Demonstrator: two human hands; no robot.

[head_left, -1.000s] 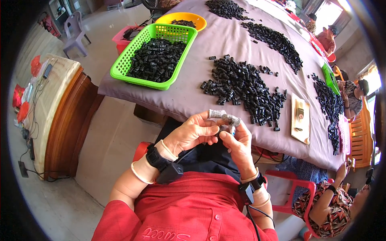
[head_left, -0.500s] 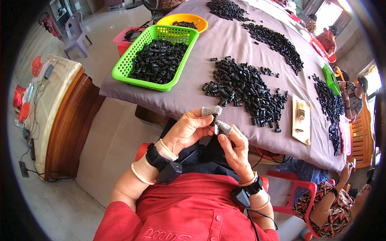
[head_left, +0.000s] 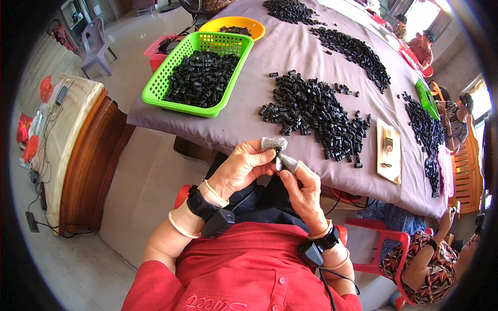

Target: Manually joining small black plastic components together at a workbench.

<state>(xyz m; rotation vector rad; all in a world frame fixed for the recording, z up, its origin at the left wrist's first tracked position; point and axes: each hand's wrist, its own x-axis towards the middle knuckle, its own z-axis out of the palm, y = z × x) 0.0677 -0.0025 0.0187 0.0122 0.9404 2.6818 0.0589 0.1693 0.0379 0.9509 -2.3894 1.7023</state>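
Over my lap at the table's near edge, both hands are closed and almost touching. My left hand pinches a small black part between thumb and index finger; the fingers hide most of it. My right hand grips a small, pale, flat piece, perhaps a blade, whose end points at the black part. Whether the two touch I cannot tell. Grey fabric covers sit on both index fingertips. Ahead of my hands lies a heap of short black plastic cylinders. Similar pieces fill a green basket to the left.
A yellow bowl stands behind the basket. On the cloth-covered table, a cream tray lies to the right, with more black heaps beyond. At right, a co-worker sits near a red chair.
The view has shifted slightly. Both hands keep nearly the same place and the same pinch, with the right index fingertip a little changed in angle.
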